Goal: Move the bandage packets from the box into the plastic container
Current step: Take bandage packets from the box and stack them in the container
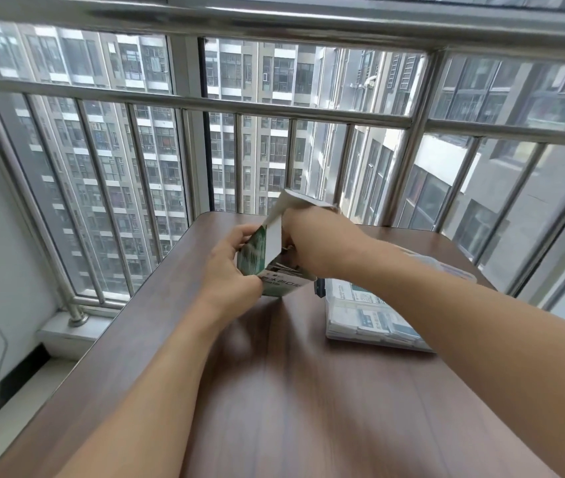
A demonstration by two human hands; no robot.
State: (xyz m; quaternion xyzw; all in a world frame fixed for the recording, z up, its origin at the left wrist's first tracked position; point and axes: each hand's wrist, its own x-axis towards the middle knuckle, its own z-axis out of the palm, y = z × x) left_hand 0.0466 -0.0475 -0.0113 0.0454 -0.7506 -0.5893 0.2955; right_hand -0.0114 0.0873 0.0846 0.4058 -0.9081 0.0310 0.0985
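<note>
Your left hand (231, 267) grips the green-and-white box (267, 267) from its left side, holding it above the wooden table (274, 391). Your right hand (312, 243) reaches into the open top; its grasp is hidden. The plastic container (370, 315) lies just right of the box, holding bandage packets (374, 320).

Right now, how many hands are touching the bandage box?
2. The left hand grips the box from its left side; the right hand reaches into its open top, fingertips hidden inside. The plastic container lies untouched to the right.
</note>
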